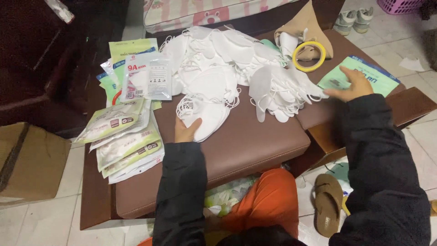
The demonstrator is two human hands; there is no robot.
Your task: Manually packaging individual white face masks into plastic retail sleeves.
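A: Stack of white face masks (205, 116), centre of the frame, on the brown cushion (255, 146). It is gripped at its near edge by the left hand (185, 131), thumb on top, the other fingers hidden beneath; clamped, as far as can be told.

B: Handling?

A: Judged light, soft and limp, with thin ear loops that are likely to snag. A hold on the folded body is judged better than one by the loops; a loose stack may slide apart.

B: Right hand?

A: The right hand (349, 86) is laid flat, fingers spread, at the right of the frame. The green packet (364, 78) is touched by it, and its fingertips reach toward the fanned masks (282, 93). Nothing is held.

B: Surroundings?

A: A big loose heap of masks (214, 57) is seen above centre. Filled packets (127, 141) are piled at the left, with one clear packet (148, 77) on top farther up. A yellow tape roll (309, 56) lies on a tan cloth (305, 29), upper right. A cardboard box (29, 161) stands at the far left, a sandal (328, 204) on the floor lower right.

B: Obstructions?

A: Tangled loops between the heaps, mainly.
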